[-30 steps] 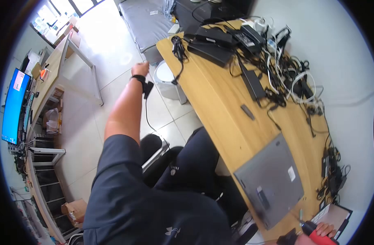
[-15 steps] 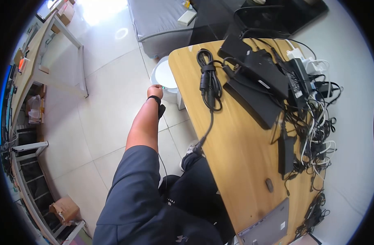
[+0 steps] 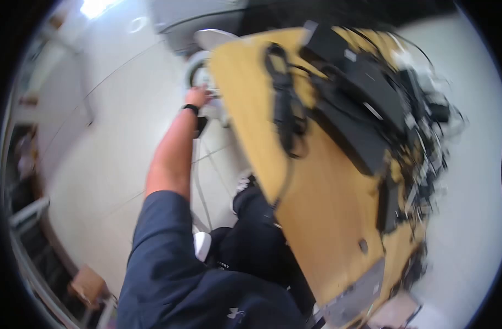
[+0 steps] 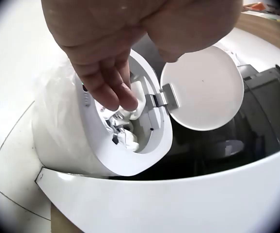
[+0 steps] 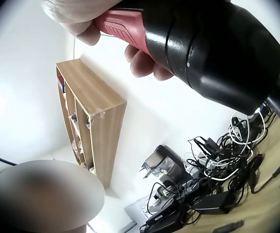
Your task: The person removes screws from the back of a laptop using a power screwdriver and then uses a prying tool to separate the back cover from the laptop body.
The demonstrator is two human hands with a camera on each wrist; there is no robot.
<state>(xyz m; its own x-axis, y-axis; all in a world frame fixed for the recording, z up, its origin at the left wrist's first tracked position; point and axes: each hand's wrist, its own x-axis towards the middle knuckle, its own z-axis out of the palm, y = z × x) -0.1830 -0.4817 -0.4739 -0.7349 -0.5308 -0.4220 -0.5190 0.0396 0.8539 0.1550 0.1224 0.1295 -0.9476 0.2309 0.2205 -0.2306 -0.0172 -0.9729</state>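
Observation:
My left hand (image 4: pixel 112 94) hangs over the mouth of a small white bin (image 4: pixel 161 141), fingers straight and pointing down, holding nothing I can see. The bin's round lid (image 4: pixel 203 87) is flipped open, and crumpled white paper (image 4: pixel 130 141) lies inside. In the blurred head view my left hand (image 3: pixel 195 97) reaches out to the bin (image 3: pixel 191 71) beside the wooden table's (image 3: pixel 316 219) far corner. My right hand (image 5: pixel 130 53) grips a red and black power tool (image 5: pixel 212 53) by its red handle; it is outside the head view.
Black power adapters (image 3: pixel 360 126) and tangled cables (image 3: pixel 286 109) crowd the table's far half. A grey laptop (image 3: pixel 355 296) lies at its near end. A wooden shelf (image 5: pixel 91 116) hangs on the white wall. My knees sit under the table edge.
My left hand has moved from above the floor to right over the bin. The head view swung and blurred, and my right hand with the tool left it.

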